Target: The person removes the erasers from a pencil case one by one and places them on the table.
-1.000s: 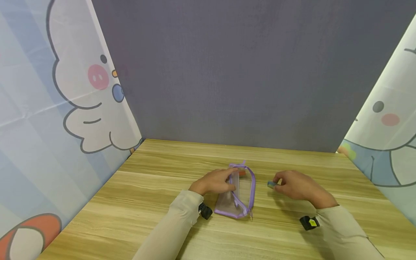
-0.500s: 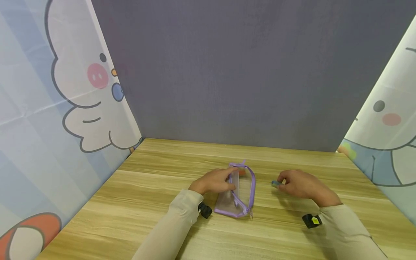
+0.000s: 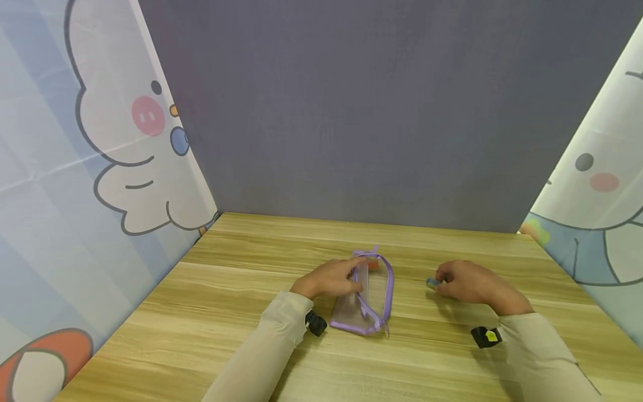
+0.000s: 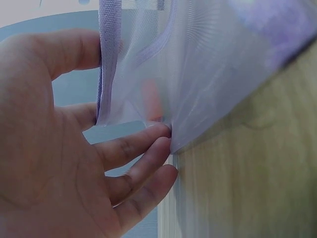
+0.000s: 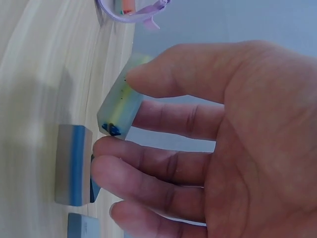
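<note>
A purple-trimmed mesh zip pouch (image 3: 389,290) stands unzipped on the table, its mouth spread towards the right. With thumb and forefinger my left hand (image 3: 329,278) holds the near-left rim, and in the left wrist view the other fingers rest against the mesh (image 4: 208,74). Inside the pouch lies a small orange block (image 3: 373,265). To the right of it, my right hand (image 3: 472,283) pinches a small translucent, eraser-like block (image 5: 116,106), pale green with a yellow band and a dark blue mark, just above the table.
In the right wrist view a blue-and-grey block (image 5: 73,166) and a grey-blue block (image 5: 81,227) lie near the right fingertips; the head view hides them behind the hand. A dark grey panel (image 3: 331,111) borders the wooden table (image 3: 201,312) at the back, with printed cloths at both sides.
My right hand has shifted a little to the right with the translucent block in its fingers. The left hand and the pouch have stayed in place.
</note>
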Motion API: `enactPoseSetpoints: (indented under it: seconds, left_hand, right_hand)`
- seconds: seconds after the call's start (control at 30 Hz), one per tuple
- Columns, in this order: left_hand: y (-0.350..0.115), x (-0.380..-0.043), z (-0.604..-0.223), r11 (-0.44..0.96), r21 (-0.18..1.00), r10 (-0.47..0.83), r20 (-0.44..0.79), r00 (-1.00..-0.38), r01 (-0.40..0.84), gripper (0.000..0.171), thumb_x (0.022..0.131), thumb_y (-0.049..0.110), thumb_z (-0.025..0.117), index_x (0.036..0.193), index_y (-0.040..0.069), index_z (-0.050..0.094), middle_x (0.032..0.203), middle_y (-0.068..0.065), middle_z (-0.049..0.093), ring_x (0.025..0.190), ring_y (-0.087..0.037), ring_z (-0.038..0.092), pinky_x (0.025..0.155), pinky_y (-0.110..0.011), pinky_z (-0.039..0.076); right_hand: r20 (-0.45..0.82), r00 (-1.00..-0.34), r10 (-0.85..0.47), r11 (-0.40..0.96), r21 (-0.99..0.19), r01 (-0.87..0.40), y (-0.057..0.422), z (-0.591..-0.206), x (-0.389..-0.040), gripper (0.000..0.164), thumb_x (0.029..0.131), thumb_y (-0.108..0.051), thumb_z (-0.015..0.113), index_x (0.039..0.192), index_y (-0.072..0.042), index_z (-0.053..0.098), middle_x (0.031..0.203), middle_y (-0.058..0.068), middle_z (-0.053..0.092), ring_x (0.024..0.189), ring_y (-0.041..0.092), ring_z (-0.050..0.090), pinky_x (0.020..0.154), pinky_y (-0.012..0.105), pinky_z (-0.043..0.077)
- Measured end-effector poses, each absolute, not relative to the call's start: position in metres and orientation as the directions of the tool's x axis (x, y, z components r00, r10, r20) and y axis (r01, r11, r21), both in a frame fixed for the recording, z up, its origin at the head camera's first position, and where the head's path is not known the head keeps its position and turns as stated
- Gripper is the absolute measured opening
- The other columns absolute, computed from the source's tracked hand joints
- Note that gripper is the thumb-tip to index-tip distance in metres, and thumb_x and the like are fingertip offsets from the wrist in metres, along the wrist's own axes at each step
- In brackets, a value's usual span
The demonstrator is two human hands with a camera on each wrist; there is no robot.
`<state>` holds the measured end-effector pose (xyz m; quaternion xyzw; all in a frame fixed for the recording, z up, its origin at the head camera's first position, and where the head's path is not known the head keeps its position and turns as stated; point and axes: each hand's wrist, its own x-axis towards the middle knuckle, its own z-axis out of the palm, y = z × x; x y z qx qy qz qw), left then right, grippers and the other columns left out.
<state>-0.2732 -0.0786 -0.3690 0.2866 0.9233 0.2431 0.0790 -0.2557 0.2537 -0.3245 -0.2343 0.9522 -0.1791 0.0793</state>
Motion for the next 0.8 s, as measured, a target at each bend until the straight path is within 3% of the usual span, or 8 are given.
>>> enactPoseSetpoints:
  seconds: [0.17,0.33,0.8]
  left_hand:
    - [-0.079,-0.274,-0.369,0.706,0.509,0.573,-0.003,-0.820,0.492,0.073,0.090,0.036,0.064,0.156,0.037,0.035,0.146,0.000,0.052,0.125,-0.021,0.054,0.099,-0.045,0.046]
    - [-0.079,-0.273,-0.368,0.706,0.517,0.571,-0.013,-0.821,0.483,0.073,0.090,0.036,0.063,0.157,0.035,0.034,0.147,-0.001,0.052,0.125,-0.022,0.054,0.099,-0.045,0.046]
    - [-0.080,-0.275,-0.369,0.712,0.503,0.572,-0.011,-0.820,0.489,0.073,0.091,0.036,0.063,0.157,0.034,0.034,0.144,-0.001,0.054,0.119,-0.019,0.057,0.096,-0.042,0.047]
  right_hand:
    - [-0.072,-0.878,-0.473,0.829,-0.372,-0.416,0.260,-0.323,-0.257,0.016,0.090,-0.027,0.071,0.096,-0.012,0.070,0.102,0.006,0.069,0.077,0.013,0.055,0.068,0.035,0.046]
    - [-0.118,-0.875,-0.470,0.831,-0.394,-0.393,0.265,-0.320,-0.256,0.012,0.090,-0.025,0.071,0.088,-0.014,0.066,0.080,-0.003,0.059,0.067,0.014,0.048,0.060,0.032,0.039]
    - [-0.196,-0.863,-0.465,0.821,-0.459,-0.338,0.287,-0.324,-0.259,0.014,0.090,-0.018,0.068,0.082,-0.010,0.060,0.063,0.000,0.057,0.057,0.016,0.054,0.059,0.034,0.042]
